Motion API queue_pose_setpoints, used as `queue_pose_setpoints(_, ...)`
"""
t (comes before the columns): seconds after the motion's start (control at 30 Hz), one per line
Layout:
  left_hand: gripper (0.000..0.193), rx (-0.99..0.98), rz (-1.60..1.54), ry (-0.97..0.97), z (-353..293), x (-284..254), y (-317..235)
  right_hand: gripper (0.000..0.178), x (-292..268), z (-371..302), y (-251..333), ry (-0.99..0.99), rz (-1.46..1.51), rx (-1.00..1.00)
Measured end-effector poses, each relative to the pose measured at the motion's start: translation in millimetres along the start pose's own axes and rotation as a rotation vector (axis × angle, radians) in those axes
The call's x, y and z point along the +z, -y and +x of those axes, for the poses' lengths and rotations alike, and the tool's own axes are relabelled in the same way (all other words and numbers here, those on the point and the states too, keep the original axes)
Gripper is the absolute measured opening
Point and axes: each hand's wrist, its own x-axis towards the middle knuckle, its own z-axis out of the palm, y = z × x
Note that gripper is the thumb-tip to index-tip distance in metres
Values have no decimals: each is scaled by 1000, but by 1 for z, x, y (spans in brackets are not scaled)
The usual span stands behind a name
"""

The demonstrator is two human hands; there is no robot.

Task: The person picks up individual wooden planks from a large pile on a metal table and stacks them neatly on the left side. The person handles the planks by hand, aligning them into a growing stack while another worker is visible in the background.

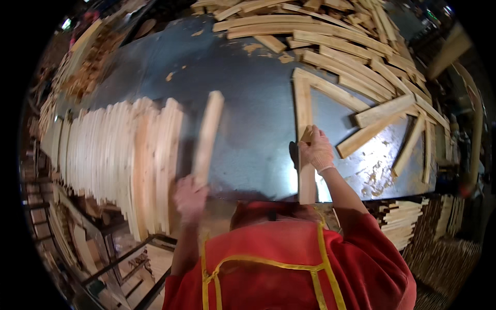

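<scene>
My left hand [191,199], smeared by motion, grips the lower end of a pale wooden strip [208,133]. That strip tilts slightly, its far end leaning right, beside a close-set row of similar strips [106,150]. In a light glove, my right hand [318,150] is closed around the middle of another wooden strip [307,183]. This one points away from me, its near end at the table's front edge. A small dark shape shows at its left side; I cannot tell what it is. Loose strips [380,121] lie crossed to the right of my right hand.
A smooth metal-topped table [248,103] spreads before me, with wood scraps scattered on it. Heaped wooden strips [310,31] cover its far right part. More wood pieces [88,67] lie at the far left. A metal frame [124,263] stands at the lower left, and stacked strips [403,219] below the table's right edge.
</scene>
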Motion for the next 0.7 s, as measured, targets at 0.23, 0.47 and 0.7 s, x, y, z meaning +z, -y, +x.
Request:
queue_pose_setpoints(0.23, 81, -160, 582, -188, 10, 2, 99, 59, -3, -13, 61, 452, -80, 14)
queue_pose_setpoints(0.47, 97, 82, 379, 263, 23, 82, -48, 56, -36, 65, -37, -300, 68, -181)
queue_pose_setpoints(0.7, 97, 127, 511, 478, 25, 126, -158, 89, -141, 150, -162, -403, -287, 564)
